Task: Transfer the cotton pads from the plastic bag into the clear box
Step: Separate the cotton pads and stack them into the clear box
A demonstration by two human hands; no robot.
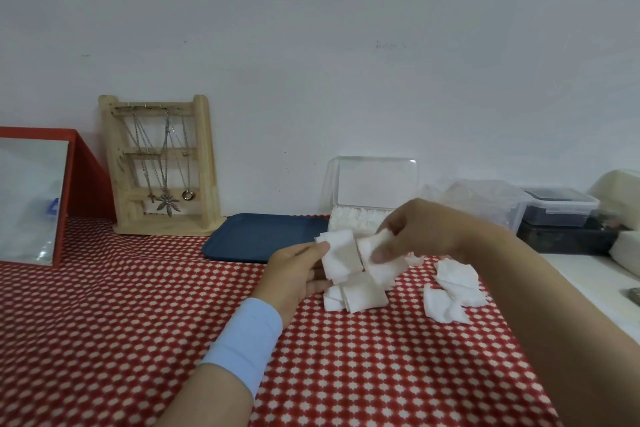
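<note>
Holding a fanned bunch of cotton pads (341, 262) above the tablecloth (138, 305): left hand (294, 274) grips them, thumb curled over the top edge, fingers underneath. Right hand (419, 232) pinches one pad (384, 263) of that bunch between thumb and fingertips. Lower pads (360, 295) sit just under the hands; can't tell if held or resting on the cloth. Loose heap (453, 291) lies on the cloth to the right, apart from both hands. Clear box (349, 222) behind the hands, lid (375, 182) up, white pads inside. Plastic bag (474, 198) crumpled just right of it; blue tray (256, 236) left.
</note>
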